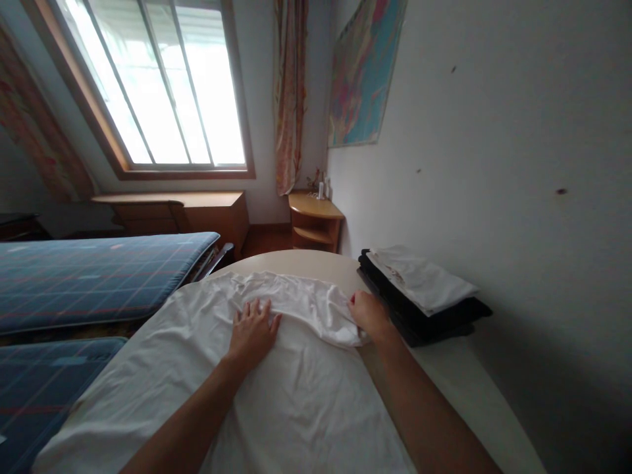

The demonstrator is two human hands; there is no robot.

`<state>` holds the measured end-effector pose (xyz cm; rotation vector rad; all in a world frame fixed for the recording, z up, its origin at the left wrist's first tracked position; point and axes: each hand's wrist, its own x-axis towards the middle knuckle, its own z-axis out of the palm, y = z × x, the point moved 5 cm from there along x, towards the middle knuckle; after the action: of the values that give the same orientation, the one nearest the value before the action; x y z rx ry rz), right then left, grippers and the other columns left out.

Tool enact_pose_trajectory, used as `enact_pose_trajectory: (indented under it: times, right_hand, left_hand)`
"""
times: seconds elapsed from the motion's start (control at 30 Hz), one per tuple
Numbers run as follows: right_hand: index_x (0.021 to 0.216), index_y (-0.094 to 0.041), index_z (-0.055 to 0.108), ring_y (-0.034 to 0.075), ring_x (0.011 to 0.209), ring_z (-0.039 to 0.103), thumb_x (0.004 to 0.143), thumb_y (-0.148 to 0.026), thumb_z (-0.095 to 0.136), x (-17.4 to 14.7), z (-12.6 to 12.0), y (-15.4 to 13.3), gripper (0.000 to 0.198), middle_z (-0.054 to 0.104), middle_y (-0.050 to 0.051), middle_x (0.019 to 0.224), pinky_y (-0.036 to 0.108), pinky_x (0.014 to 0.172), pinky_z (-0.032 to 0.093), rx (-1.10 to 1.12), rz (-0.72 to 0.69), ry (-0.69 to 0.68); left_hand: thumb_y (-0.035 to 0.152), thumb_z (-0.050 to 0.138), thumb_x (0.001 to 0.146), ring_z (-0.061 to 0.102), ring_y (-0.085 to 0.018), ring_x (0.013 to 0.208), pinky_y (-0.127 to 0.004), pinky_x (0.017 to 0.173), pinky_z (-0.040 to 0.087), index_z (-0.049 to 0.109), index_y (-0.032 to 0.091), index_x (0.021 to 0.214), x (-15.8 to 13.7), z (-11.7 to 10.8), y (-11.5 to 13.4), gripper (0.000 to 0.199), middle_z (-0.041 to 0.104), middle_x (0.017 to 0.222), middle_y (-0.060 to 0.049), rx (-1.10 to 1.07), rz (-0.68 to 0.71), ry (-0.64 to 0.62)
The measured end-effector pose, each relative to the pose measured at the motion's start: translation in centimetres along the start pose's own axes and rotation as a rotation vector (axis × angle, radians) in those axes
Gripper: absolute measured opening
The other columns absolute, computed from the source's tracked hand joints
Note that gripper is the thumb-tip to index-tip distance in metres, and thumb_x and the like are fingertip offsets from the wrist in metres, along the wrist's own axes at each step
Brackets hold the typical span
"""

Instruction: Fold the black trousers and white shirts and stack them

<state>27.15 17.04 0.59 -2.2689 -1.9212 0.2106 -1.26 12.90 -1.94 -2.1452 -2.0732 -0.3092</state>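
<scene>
In the head view, our white cloth (306, 382) lies over the round table (474, 385), to the left of the folded stack (424, 280) and reaching nearer to us than it. Its far part looks doubled back into a creased band (316, 308), whose right end comes near the stack. Our left hand (253, 332) rests open on the cloth, palm down, fingers apart, well left of the stack. Our right hand (369, 313), just left of the stack, has its fingers curled and seems to pinch the end of the band; how much fabric it holds we cannot tell.

The step in hand looks like straightening this band. We would do well to use the left palm as a light anchor and draw the right end gently toward the stack until the wrinkles between our hands ease. Such limp fabric probably bunches when pushed, so pulling should serve better. We should mind the right wrist: a hard sideways tug could knock the stack.
</scene>
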Motion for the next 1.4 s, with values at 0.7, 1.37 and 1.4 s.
enact_pose_trajectory:
  times: [0.7, 1.37, 1.4]
  right_hand:
    - [0.121, -0.01, 0.064, 0.032, 0.113, 0.064, 0.092, -0.029, 0.054, -0.4, -1.3, 0.4, 0.036, 0.065, 0.023, 0.123, 0.037, 0.088, 0.05, -0.084, 0.126, -0.017]
    - [0.116, -0.017, 0.066, 0.024, 0.101, 0.066, 0.099, -0.014, 0.035, -1.6, -4.9, -1.0, 0.036, 0.064, 0.016, 0.116, 0.028, 0.08, 0.048, -0.097, 0.001, 0.251]
    - [0.115, -0.016, 0.066, 0.025, 0.101, 0.066, 0.099, -0.016, 0.037, -1.7, -4.5, -1.4, 0.034, 0.065, 0.016, 0.115, 0.029, 0.08, 0.048, -0.102, -0.009, 0.215]
  left_hand:
    - [0.051, 0.037, 0.1, 0.026, -0.039, 0.147, -0.057, 0.116, 0.023, 0.044, 0.02, 0.149, 0.8, 1.9, -0.9, 0.059, 0.034, 0.159, -0.016, -0.088, 0.018, -0.033]
    - [0.052, 0.037, 0.098, 0.023, -0.041, 0.148, -0.059, 0.116, 0.021, 0.039, 0.022, 0.153, 0.8, 1.9, -1.1, 0.062, 0.03, 0.161, -0.015, -0.074, 0.025, -0.065]
    - [0.052, 0.037, 0.098, 0.023, -0.041, 0.148, -0.059, 0.116, 0.021, 0.039, 0.023, 0.152, 0.9, 2.0, -1.1, 0.062, 0.031, 0.161, -0.015, -0.073, 0.025, -0.066]
